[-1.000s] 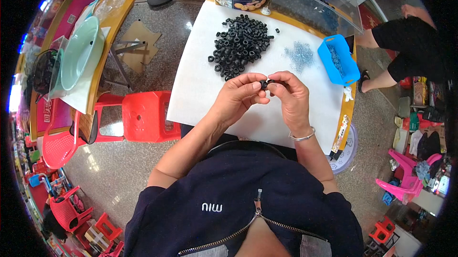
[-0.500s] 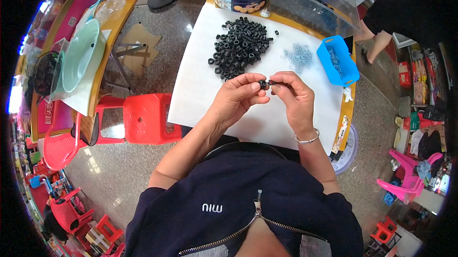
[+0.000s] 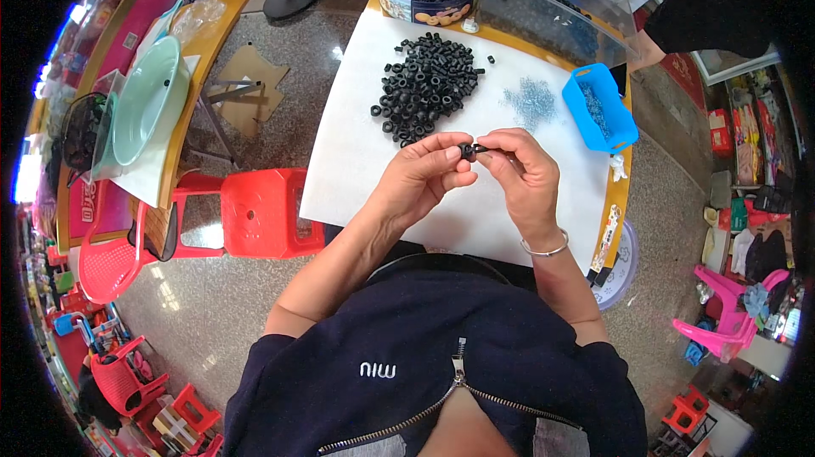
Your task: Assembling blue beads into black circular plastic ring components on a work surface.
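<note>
My left hand [image 3: 424, 175] pinches a small black ring-like part [image 3: 466, 151] between thumb and fingertips, above the near side of the white sheet [image 3: 348, 151]. My right hand [image 3: 528, 181], with a bracelet on its wrist, is closed on a thin dark pointed tool [image 3: 480, 149]. The tool's tip meets the black part; most of its length is hidden by my fingers, so its exact kind cannot be told. Beyond my hands lies a heap of black ring-like parts [image 3: 429, 79]. To its right is a scatter of tiny pale blue pieces [image 3: 531, 102].
A blue basket [image 3: 624, 126] holding small blue pieces stands at the right edge. Along the back are a round tin [image 3: 407, 9] of black parts and a clear box [image 3: 552, 20]. A red stool [image 3: 255, 215] stands left. Another person's leg [image 3: 649, 51] shows at far right.
The tool's tip has moved left, up against the black part. My left hand barely shifts. At the top right, the other person has moved and a hand now shows there.
</note>
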### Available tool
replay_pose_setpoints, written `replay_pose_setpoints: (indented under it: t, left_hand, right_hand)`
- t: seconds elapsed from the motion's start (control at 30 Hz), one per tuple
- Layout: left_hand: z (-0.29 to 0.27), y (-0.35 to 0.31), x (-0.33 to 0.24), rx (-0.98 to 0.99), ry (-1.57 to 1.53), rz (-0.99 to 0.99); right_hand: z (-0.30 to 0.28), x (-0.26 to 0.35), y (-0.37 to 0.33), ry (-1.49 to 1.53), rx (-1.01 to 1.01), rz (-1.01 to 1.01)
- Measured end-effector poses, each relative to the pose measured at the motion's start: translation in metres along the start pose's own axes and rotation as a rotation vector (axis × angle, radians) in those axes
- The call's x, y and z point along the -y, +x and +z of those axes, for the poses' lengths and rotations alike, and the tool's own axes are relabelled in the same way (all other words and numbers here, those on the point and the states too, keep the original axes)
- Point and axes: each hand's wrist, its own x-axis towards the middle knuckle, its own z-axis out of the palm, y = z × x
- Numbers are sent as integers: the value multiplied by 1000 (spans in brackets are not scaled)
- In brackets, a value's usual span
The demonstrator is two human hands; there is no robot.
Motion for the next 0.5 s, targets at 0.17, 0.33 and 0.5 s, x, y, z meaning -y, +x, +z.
replay_pose_setpoints:
  t: [0.17, 0.33, 0.5]
  left_hand:
    - [0, -1, -2, 8, -28, -14]
    - [3, -3, -4, 17, -13, -34]
    - [-2, -2, -4, 22, 4, -41]
  right_hand:
    - [-2, 3, 1, -12, 5, -12]
    - [-1, 6, 3, -28, 31, -29]
    - [-3, 9, 5, -131, 89, -82]
